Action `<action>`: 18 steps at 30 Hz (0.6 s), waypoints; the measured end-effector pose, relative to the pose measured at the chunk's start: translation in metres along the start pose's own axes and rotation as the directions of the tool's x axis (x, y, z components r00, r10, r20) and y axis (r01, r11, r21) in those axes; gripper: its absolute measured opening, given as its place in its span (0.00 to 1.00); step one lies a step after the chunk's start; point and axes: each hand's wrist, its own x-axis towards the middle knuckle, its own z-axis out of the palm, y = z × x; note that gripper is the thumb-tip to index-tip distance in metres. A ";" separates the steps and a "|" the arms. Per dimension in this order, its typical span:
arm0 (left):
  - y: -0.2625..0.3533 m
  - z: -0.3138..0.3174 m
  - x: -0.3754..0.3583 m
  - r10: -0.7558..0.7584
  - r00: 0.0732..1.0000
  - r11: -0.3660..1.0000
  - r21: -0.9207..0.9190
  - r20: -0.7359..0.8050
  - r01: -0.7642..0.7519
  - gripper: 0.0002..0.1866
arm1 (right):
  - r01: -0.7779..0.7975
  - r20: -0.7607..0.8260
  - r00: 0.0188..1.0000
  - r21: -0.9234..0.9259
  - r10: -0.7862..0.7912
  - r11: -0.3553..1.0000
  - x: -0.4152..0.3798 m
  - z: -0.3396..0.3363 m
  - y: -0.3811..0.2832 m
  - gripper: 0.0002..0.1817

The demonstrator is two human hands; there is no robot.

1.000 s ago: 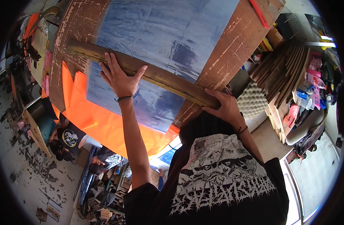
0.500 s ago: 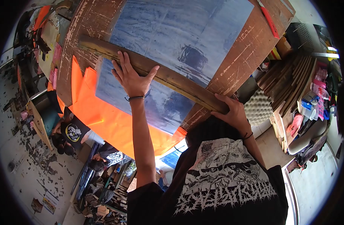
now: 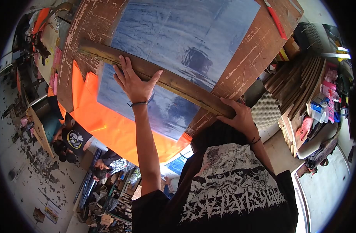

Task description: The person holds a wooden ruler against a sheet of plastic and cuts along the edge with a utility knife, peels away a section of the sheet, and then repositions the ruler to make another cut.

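A long brown wooden bar (image 3: 181, 85) lies slantwise across a glossy bluish plastic-like sheet (image 3: 178, 42) on a scratched brown board table (image 3: 245, 72). My left hand (image 3: 137, 86) rests on the bar left of its middle, fingers stretched and thumb spread, pressing from above. At the bar's near right end, my right hand (image 3: 240, 116) grips it, thumb on the near side and fingers on the far side. The sheet shows on both sides of the bar. An orange sheet (image 3: 88, 105) lies partly under its near edge and hangs over the table's side.
A red-handled tool (image 3: 277, 21), perhaps a cutter, lies at the table's far right. Stacked wood strips (image 3: 294, 81) and grey egg-crate foam (image 3: 266, 110) are on the right. Two people are at the lower left, one in a dark printed shirt (image 3: 75, 136), near piled wood offcuts (image 3: 108, 209).
The view has shifted very slightly. Both hands keep their places on the bar, and the bar and sheet appear unmoved.
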 end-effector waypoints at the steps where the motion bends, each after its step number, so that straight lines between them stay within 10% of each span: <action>1: -0.001 0.001 0.000 -0.003 1.000 1.000 -0.004 0.001 0.003 0.67 | -0.003 0.002 1.000 0.002 0.003 1.000 0.000 0.000 0.000 0.37; 18: -0.005 0.004 0.000 0.019 1.000 0.999 0.034 0.013 -0.019 0.68 | -0.002 0.014 1.000 0.002 0.002 1.000 0.001 -0.001 -0.002 0.36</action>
